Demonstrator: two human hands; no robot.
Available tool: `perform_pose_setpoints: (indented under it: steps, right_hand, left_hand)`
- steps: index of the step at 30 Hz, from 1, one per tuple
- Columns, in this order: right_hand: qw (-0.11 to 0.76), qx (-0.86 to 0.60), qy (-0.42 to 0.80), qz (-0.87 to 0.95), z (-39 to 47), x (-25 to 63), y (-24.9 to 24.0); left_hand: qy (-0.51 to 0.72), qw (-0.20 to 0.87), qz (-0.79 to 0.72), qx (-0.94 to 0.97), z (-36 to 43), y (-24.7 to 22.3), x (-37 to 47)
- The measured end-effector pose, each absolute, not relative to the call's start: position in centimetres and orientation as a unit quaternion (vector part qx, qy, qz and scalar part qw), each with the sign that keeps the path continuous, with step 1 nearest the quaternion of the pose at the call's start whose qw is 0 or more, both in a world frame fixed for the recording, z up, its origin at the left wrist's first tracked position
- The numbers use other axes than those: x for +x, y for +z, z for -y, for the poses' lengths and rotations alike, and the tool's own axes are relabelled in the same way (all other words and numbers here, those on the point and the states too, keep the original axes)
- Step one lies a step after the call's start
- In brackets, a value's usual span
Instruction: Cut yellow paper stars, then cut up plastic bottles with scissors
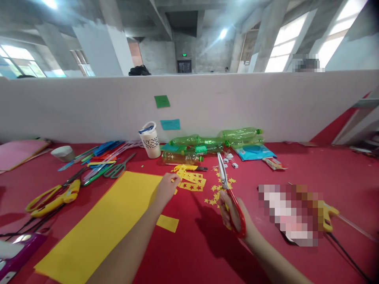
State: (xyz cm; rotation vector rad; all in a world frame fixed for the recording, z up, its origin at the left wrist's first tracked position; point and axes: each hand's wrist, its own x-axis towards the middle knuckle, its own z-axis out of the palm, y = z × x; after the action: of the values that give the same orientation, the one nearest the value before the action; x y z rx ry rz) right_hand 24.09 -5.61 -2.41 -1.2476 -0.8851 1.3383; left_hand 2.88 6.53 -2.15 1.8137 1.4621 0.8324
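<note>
My left hand [168,187] is closed at the right edge of a large yellow sheet [109,221]; a small yellow bit shows at its fingertips. My right hand [233,211] grips red-handled scissors [224,179], blades pointing away and nearly together. Yellow paper stars [213,202] lie scattered beside and behind my right hand. Between the hands are yellow strips [192,185] with star-shaped holes. A small plain yellow piece [168,223] lies nearer to me.
Green plastic bottles [185,141] and a white cup [150,142] stand or lie by the partition [89,106]. More scissors [118,169] and a yellow glue gun [71,193] are left; another glue gun [327,216] and a blurred flat object lie right.
</note>
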Motion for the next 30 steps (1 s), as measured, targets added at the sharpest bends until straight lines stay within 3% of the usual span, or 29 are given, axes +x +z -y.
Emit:
perform_pose_setpoints:
  steps: [9, 16, 24, 30]
  right_hand:
    - [0.529, -0.541, 0.546, 0.36, 5.1, 24.4, -2.6]
    - [0.521, -0.556, 0.539, 0.359, 5.0, 24.4, -2.9]
    - [0.498, -0.557, 0.554, 0.366, 5.2, 23.9, -2.9]
    - [0.488, -0.574, 0.545, 0.368, 5.4, 23.1, -2.7]
  left_hand:
    - [0.14, 0.212, -0.394, 0.883, -3.8, -1.4, 9.4]
    - [0.104, 0.172, -0.4, 0.894, -3.7, -0.6, 8.8]
    - [-0.004, 0.336, -0.427, 0.839, -1.3, 1.5, -1.7]
    - [-0.003, 0.34, -0.417, 0.843, -0.1, 0.4, -2.0]
